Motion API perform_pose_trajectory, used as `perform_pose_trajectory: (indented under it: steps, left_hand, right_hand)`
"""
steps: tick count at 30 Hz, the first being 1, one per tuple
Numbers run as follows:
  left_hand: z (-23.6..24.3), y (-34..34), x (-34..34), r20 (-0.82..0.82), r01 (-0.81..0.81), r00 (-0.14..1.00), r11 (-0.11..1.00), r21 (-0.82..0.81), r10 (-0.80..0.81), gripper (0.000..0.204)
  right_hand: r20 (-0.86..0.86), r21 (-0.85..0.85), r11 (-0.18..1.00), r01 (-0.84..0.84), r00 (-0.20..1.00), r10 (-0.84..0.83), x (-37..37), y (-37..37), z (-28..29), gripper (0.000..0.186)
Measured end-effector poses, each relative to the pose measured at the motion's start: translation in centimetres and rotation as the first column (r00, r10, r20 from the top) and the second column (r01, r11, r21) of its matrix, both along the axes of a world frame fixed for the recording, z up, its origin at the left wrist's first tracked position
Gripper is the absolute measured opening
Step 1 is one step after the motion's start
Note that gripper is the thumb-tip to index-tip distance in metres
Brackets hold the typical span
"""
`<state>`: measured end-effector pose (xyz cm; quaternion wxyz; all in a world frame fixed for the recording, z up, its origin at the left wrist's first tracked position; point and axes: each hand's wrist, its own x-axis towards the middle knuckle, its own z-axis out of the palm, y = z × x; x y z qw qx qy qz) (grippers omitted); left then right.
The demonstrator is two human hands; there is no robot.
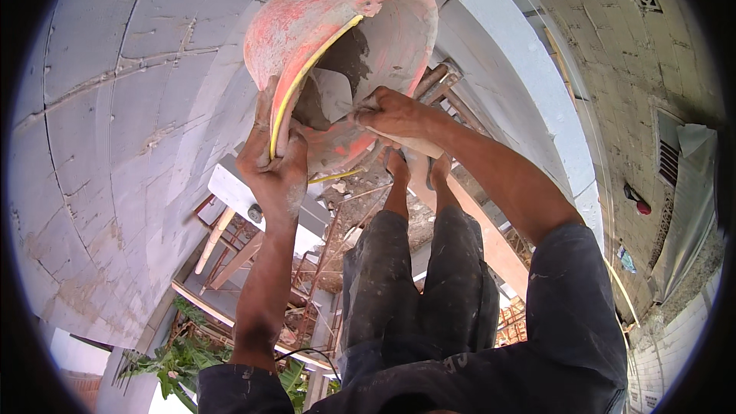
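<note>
A red bucket [285,34], crusted with pale dried mortar, is tilted so its mouth faces me. My left hand [274,172] is closed on its near rim, fingers and thumb pinching the edge beside a yellow strip [307,69] that runs along it. Grey wet mortar [349,54] clings to the inner wall. At the bucket's mouth my right hand [392,113] is closed on a trowel, whose flat pale blade [334,93] reaches inside against the mortar. The trowel's handle is mostly hidden by my fingers.
Grey block walls rise on the left [115,146] and right [613,54]. My feet [397,162] stand high on a plank, with rubble and rusty bars below. A white board [257,203] lies left of my legs. Green leaves [180,360] show at lower left.
</note>
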<state>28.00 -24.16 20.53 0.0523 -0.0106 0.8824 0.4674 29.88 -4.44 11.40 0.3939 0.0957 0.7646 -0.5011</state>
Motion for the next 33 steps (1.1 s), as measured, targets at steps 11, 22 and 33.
perform_pose_trajectory:
  steps: [11,22,33]
  left_hand:
    - [-1.6,3.0,0.5,0.249,-0.407,0.902,0.890,0.208,0.354,0.035]
    - [-8.5,-0.6,5.5,0.374,-0.620,0.781,0.691,0.371,0.500,0.026]
    - [-10.8,-10.1,12.2,0.365,-0.673,0.720,0.723,0.159,0.590,0.028]
  right_hand:
    - [0.177,-0.059,0.975,0.216,0.963,-0.203,1.3,7.5,3.2,0.039]
    - [-0.057,0.309,0.795,0.522,0.844,-0.533,-0.5,18.4,1.7,0.030]
    - [-0.331,0.785,0.553,0.280,0.943,-0.007,-14.3,18.2,-2.6,0.045]
